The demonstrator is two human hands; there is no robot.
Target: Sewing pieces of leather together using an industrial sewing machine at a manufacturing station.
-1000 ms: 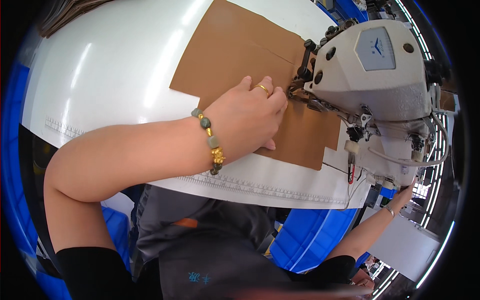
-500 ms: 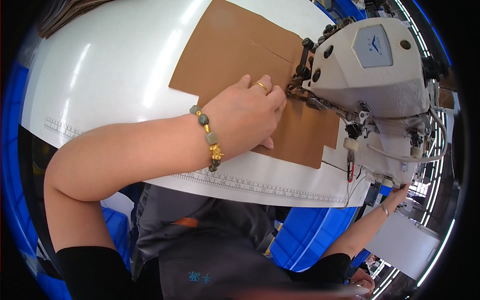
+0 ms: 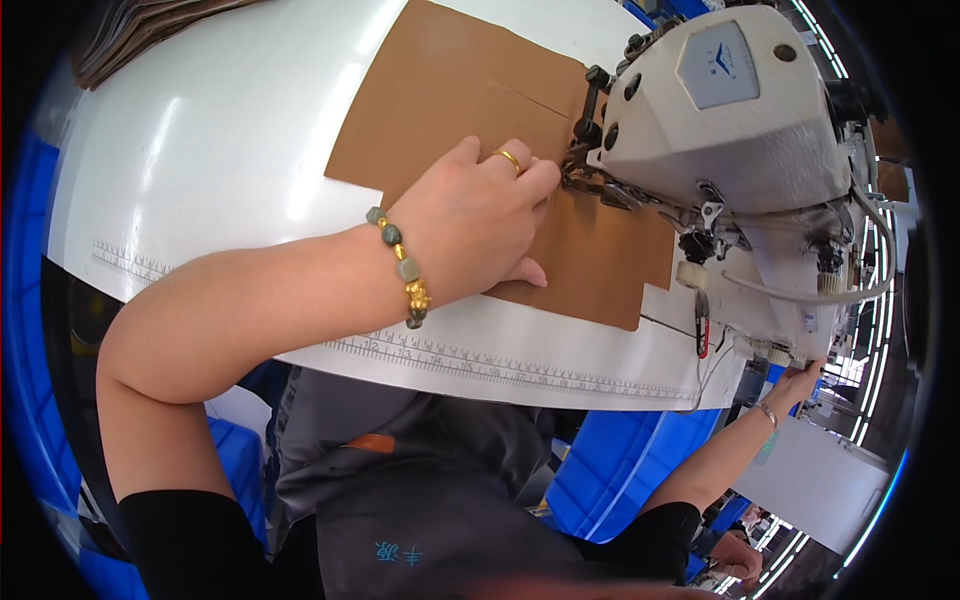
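Observation:
A brown, leather-like sheet [image 3: 440, 85] lies flat on the white sewing table, with a thin line or slit running in from its far part. Part of it passes under the presser foot [image 3: 590, 180] of a white sewing machine [image 3: 720, 110]. My left hand [image 3: 475, 215] presses on the sheet just left of the foot, fingers bent and thumb stretched apart. Its fingertips are partly hidden under the hand. My right hand [image 3: 798, 385] reaches to the low right end of the machine, where its fingers are mostly hidden; what it touches there I cannot make out.
Ruler markings run along the table's near edge [image 3: 480, 370]. Stacked brown pieces [image 3: 140, 40] lie at the far left. Small red-handled snippers [image 3: 702, 335] hang beside the machine. A blue bin [image 3: 625, 470] stands below the table, and a pale cable [image 3: 830, 295] loops at the machine's right.
The whole view has shifted slightly. My left hand's fingers are bent more, and its thumb shows more plainly apart. My right hand stays at the machine's end.

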